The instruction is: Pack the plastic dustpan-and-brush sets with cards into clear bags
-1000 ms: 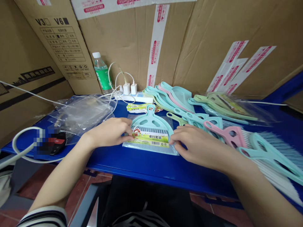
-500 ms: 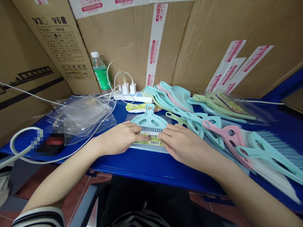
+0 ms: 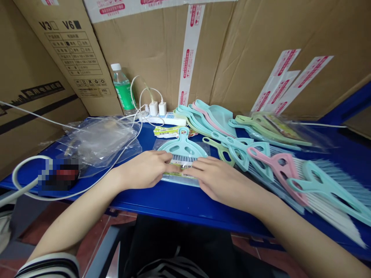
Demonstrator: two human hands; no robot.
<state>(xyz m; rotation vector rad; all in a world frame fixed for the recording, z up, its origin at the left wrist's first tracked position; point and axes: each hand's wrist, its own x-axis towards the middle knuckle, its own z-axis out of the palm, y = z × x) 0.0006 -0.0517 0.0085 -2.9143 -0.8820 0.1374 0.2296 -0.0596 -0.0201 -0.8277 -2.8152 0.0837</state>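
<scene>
A light blue dustpan-and-brush set [image 3: 183, 143] lies flat in a clear plastic bag [image 3: 185, 180], its handle pointing away from me. Across the bristles runs a yellow-green printed label [image 3: 188, 163], partly covered by my fingers. From the left, my left hand [image 3: 147, 168] rests on the bag, its index finger stretched over the label and the other fingers bent. My right hand [image 3: 222, 177] lies over the right side, open, fingertips on the label close to the left index finger. Neither hand visibly grips the bag.
Loose brushes, including a pink one [image 3: 278, 166], spread to the right. Behind are stacked dustpans [image 3: 214, 116] and bagged sets [image 3: 269, 129]. Printed labels [image 3: 166, 132], a power strip [image 3: 171, 120], a bottle [image 3: 124, 90] and clear bags [image 3: 101, 139] stand or lie toward the back and left.
My right hand has slid left across the label, bringing its fingertips close to my left index finger. My left hand has barely moved, and the bagged set stays in place.
</scene>
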